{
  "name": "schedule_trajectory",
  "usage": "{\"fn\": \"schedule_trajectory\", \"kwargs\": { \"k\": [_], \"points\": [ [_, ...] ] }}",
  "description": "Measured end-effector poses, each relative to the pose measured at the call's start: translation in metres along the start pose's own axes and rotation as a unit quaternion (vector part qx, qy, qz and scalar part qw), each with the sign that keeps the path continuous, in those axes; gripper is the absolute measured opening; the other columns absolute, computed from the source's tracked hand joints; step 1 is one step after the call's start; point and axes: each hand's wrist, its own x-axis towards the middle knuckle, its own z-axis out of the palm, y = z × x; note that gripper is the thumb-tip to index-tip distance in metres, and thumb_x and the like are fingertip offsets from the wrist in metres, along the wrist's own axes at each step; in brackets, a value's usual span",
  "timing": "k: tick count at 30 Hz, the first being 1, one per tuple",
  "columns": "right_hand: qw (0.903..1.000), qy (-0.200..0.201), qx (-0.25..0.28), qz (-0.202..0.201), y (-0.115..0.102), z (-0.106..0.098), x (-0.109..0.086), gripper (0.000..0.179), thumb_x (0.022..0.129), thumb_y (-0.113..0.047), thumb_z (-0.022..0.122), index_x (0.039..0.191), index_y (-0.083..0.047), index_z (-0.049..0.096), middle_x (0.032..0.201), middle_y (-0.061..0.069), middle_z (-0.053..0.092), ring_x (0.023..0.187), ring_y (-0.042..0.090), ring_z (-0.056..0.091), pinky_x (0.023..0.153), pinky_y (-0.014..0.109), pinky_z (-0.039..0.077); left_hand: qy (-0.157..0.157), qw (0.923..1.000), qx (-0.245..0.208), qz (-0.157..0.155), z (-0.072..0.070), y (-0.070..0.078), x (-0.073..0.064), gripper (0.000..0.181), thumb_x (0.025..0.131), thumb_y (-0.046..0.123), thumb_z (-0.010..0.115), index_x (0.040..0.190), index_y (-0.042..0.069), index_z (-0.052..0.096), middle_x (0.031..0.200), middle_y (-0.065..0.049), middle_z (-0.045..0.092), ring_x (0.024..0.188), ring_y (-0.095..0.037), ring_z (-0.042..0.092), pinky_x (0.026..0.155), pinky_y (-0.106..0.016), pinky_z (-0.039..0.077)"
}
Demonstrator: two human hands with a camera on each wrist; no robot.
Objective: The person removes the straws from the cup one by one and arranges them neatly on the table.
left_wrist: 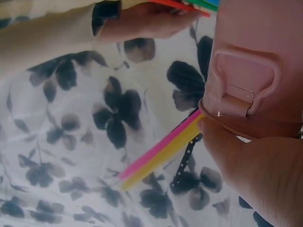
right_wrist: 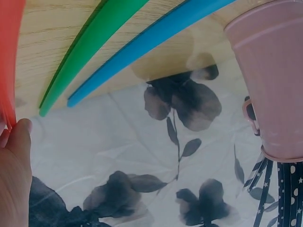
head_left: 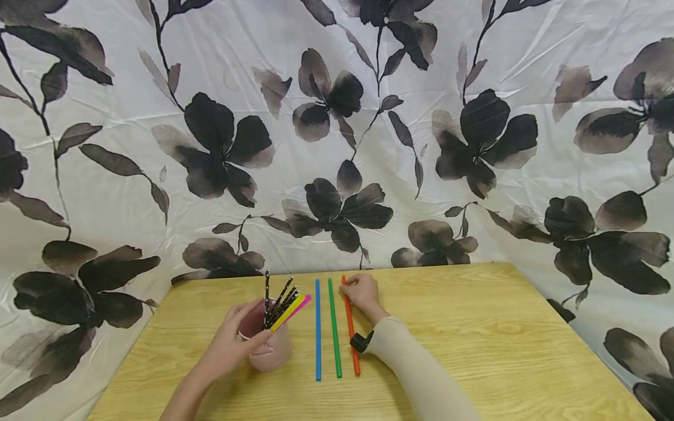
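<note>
My left hand (head_left: 229, 339) grips the rim of a pink metal bucket (head_left: 271, 354) on the left of the table. In the left wrist view its thumb presses near the rim. Several black patterned straws (head_left: 267, 292), a yellow straw (head_left: 286, 313) and a magenta straw (head_left: 304, 302) stick out of the bucket. To its right a blue straw (head_left: 318, 330) and a green straw (head_left: 334, 327) lie side by side. My right hand (head_left: 363, 294) pinches the far end of a red straw (head_left: 351, 333), which lies to the right of the green one.
The wooden table (head_left: 474, 339) carries the bucket and straws. White fabric with dark flowers (head_left: 337, 146) hangs behind and around it. A black band (head_left: 361, 342) sits at my right wrist, over the red straw in the head view.
</note>
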Motion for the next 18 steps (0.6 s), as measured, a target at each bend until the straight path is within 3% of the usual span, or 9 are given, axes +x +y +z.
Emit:
{"fn": "schedule_trajectory", "kwargs": {
  "k": [12, 18],
  "points": [
    [0.9997, 0.01, -0.024, -0.003, -0.0026, 0.0033, -0.005, 0.02, 0.068, -0.018, 0.075, 0.081, -0.005, 0.067, 0.059, 0.0, 0.059, 0.036, 0.013, 0.051, 0.036, 0.025, 0.044, -0.004, 0.999, -0.044, -0.002, 0.0025, 0.0034, -0.0035, 0.054, 0.077, 0.031, 0.068, 0.127, 0.022, 0.047, 0.119, -0.01, 0.038, 0.107, -0.025, 0.038, 0.079, -0.042, 0.041],
    [0.9992, 0.015, -0.036, -0.011, -0.0018, 0.0001, -0.0045, 0.021, 0.068, -0.019, 0.075, 0.08, -0.005, 0.067, 0.061, 0.0, 0.059, 0.037, 0.012, 0.051, 0.037, 0.024, 0.043, -0.004, 0.999, -0.042, -0.013, 0.0039, 0.0069, -0.0044, 0.055, 0.076, 0.037, 0.067, 0.126, 0.027, 0.048, 0.12, -0.008, 0.036, 0.107, -0.026, 0.039, 0.081, -0.039, 0.04]
  ]
}}
